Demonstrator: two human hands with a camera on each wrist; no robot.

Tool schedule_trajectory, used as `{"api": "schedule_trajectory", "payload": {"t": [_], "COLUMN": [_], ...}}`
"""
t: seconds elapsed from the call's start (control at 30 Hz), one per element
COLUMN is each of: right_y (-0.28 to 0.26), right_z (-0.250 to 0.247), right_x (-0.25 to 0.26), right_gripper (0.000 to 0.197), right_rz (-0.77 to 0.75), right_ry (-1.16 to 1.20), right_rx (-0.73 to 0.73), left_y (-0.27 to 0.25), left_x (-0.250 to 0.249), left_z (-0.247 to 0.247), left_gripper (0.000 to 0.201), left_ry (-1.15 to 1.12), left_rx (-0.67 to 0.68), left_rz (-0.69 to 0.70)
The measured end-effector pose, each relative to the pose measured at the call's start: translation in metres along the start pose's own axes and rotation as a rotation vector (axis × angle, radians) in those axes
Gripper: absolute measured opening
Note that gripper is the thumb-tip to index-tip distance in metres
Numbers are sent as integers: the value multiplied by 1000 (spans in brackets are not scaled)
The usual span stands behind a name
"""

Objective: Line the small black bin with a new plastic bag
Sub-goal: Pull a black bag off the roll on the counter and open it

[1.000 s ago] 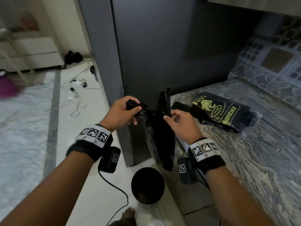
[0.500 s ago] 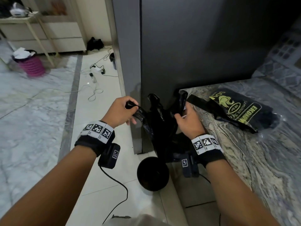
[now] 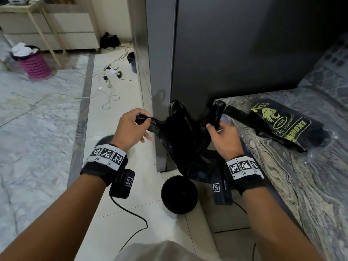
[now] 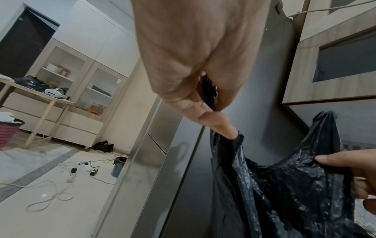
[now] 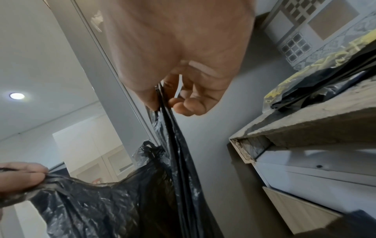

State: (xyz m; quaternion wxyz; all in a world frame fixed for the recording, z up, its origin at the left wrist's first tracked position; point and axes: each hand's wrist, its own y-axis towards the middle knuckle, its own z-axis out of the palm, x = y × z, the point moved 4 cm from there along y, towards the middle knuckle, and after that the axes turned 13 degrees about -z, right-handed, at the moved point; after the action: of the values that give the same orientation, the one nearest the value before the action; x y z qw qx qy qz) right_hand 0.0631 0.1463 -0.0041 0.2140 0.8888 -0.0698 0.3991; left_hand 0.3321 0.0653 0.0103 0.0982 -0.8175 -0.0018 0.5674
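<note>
Plastic bag (image 3: 185,140) hangs between your hands above the small black bin (image 3: 179,194) on the floor. Left hand (image 3: 130,129) and right hand (image 3: 223,140) each have fingers pinching a handle. Risk: the thin film may slip or tear if you pull the mouth wider. Bin interior looks dark; contents cannot be told. Pack of bags (image 3: 282,127) lies on the table (image 3: 301,185).

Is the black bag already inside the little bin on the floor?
No, both hands, the left hand and the right hand, hold the black bag up above the bin, which has no bag over its rim.
</note>
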Motion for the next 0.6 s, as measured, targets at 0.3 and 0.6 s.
{"api": "schedule_trajectory", "payload": {"t": [0.3,0.6], "right_y": [-1,-15], "right_z": [15,28], "right_x": [-2,-16], "right_gripper": [41,16], "right_rz": [71,172], "right_ry": [-76,-75], "right_rx": [-62,-57], "left_y": [5,7], "left_x": [12,39], "left_z": [-12,-14], "left_gripper": [5,5], "left_ry": [-14,-36], "left_rx": [-33,-13], "left_rz": [41,5]}}
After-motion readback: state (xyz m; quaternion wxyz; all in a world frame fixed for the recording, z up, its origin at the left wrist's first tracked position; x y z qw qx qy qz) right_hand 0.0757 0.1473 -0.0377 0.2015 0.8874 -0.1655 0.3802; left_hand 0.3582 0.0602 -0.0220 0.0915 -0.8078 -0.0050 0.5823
